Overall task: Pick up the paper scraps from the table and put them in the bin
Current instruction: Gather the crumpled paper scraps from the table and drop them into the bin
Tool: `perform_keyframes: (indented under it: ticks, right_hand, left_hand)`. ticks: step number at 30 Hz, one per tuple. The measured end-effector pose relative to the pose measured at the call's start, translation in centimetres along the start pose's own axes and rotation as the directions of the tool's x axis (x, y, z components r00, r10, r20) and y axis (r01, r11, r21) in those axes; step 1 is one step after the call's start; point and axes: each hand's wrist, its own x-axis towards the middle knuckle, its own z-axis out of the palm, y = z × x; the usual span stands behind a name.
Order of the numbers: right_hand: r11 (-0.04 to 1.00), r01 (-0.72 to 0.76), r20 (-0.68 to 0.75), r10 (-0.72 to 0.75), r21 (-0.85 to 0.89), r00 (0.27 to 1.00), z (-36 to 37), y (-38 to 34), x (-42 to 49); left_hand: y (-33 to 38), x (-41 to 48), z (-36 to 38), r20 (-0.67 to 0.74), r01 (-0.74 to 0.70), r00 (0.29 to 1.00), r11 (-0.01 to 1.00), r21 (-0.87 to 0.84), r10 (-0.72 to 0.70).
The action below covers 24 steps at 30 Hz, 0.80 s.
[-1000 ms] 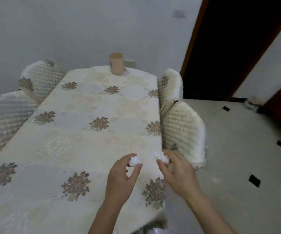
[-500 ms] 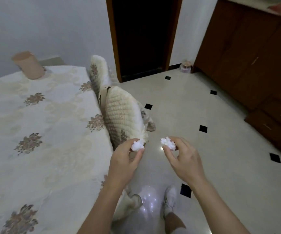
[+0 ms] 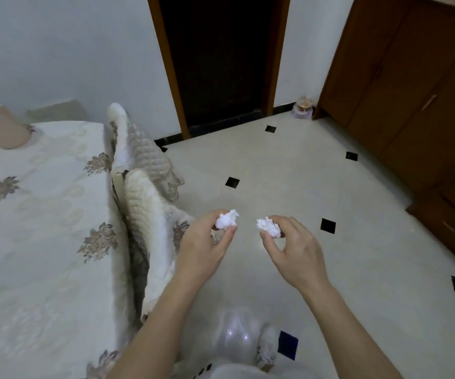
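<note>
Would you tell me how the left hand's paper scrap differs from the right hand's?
The left scrap stands exposed above the left hand; the right scrap is partly covered by fingers of the right hand. The left scrap sits higher in view than the right scrap. Both are white, crumpled, pinched.

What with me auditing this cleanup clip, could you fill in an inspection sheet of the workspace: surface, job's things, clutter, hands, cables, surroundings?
Surface: table under a floral cloth, at the left.
Job's things: left paper scrap and right paper scrap, both white and crumpled, held over the floor; no bin made out.
Clutter: tan container at the table's far end; small object on the floor beside the doorway.
Grippers: left hand pinches the left paper scrap; right hand pinches the right paper scrap.
Cables: nothing seen.
Surroundings: quilted chairs against the table, dark doorway, wooden cabinets at the right, pale tiled floor.
</note>
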Motion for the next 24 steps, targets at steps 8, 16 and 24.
perform_keyframes:
  ticks: [8, 16, 24]
  right_hand:
    - [0.997, 0.065, 0.045, -0.067, 0.047, 0.997, -1.6, 4.9, 11.7]
    - [0.989, 0.135, 0.112, -0.141, 0.059, 0.984, 1.3, 6.2, 21.4]
    - [0.974, 0.217, 0.138, -0.224, 0.059, 0.965, 7.6, 4.7, 34.5]
  left_hand:
    - [2.3, 8.7, 4.8, -0.082, 0.027, 0.996, 0.998, 0.06, -0.022]
    - [0.8, 16.6, 6.0, -0.174, 0.09, 0.982, 0.994, 0.069, -0.076]
    - [-4.8, 28.9, 4.8, -0.232, 0.132, 0.966, 0.99, 0.055, -0.116]
